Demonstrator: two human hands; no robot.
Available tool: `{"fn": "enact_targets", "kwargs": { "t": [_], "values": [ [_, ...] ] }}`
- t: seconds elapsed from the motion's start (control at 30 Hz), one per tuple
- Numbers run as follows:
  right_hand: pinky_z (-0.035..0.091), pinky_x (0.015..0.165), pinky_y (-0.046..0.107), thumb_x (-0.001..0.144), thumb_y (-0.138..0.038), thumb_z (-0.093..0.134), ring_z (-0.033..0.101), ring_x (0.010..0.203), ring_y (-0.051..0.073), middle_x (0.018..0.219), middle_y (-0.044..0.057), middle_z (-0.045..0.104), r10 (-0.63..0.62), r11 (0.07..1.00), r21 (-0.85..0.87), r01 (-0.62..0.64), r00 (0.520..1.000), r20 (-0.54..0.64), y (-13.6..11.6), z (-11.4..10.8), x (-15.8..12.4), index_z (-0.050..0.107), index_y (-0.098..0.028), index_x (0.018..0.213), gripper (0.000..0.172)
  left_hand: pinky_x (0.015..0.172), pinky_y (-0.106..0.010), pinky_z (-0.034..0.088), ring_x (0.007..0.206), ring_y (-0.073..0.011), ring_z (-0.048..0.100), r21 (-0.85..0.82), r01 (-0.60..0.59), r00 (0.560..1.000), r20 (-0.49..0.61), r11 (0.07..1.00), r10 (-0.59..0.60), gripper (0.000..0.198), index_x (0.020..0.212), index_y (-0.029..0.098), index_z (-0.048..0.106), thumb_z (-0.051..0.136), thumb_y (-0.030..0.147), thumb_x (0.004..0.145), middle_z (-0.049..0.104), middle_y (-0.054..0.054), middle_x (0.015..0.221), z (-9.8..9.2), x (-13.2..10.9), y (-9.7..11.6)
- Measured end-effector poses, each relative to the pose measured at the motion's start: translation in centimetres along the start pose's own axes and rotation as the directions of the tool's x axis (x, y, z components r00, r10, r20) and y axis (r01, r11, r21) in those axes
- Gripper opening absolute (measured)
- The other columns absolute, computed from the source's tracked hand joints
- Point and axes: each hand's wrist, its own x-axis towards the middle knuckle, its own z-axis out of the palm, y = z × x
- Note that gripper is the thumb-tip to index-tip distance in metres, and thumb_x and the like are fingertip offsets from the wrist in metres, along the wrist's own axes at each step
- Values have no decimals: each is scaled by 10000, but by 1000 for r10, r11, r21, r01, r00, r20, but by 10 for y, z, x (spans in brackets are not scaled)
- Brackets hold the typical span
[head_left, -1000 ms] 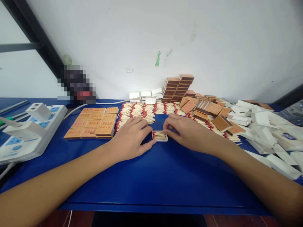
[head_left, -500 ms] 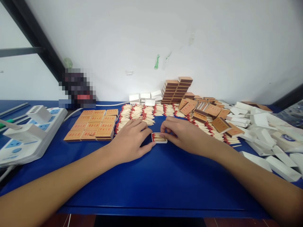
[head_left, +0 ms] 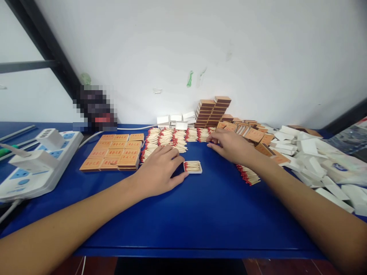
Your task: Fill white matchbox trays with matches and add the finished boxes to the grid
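Note:
A small white matchbox tray (head_left: 196,171) lies on the blue table, filled with red-tipped matches (head_left: 192,165). At its left end, the thumb and forefinger of my left hand (head_left: 160,168) steady it. My right hand (head_left: 228,144) is away from the tray, up by the rows of loose matches (head_left: 203,135). Its thumb and forefinger are a little apart at the end of a row, and I see nothing held between them. Part of the match rows is hidden behind that hand and wrist.
Filled matchboxes (head_left: 113,152) lie in a block on the left, beside a power strip (head_left: 65,156). Stacked matchboxes (head_left: 213,110) lean at the wall. Orange sleeves (head_left: 254,134) and white trays (head_left: 312,149) are heaped on the right. A separate match bundle (head_left: 249,175) lies below my right wrist.
My right hand has left the tray and moved up and right to the loose matches. The left hand stays at the tray, whose matches are now uncovered.

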Motion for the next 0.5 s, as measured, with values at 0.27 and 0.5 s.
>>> {"fn": "enact_targets", "kwargs": {
  "t": [0.27,0.5],
  "values": [
    [460,776,348,1036,-250,501,617,884,234,1030,109,670,0,999,39,0,1000,0,1,11,4,657,-179,1016,173,935,-484,539,1042,-300,644,-2,-3,1000,-5,1000,3,336,1112,154,737,589,449,1050,697,-115,1048,1,-1,-1],
    [474,803,356,1032,-234,502,632,900,242,1022,121,675,31,999,25,-32,999,41,5,14,7,623,-181,966,148,945,-469,533,1056,-294,642,-5,-3,1000,-4,1000,3,344,1126,156,731,577,456,1056,693,-113,1064,2,-1,-1]
  ]
}}
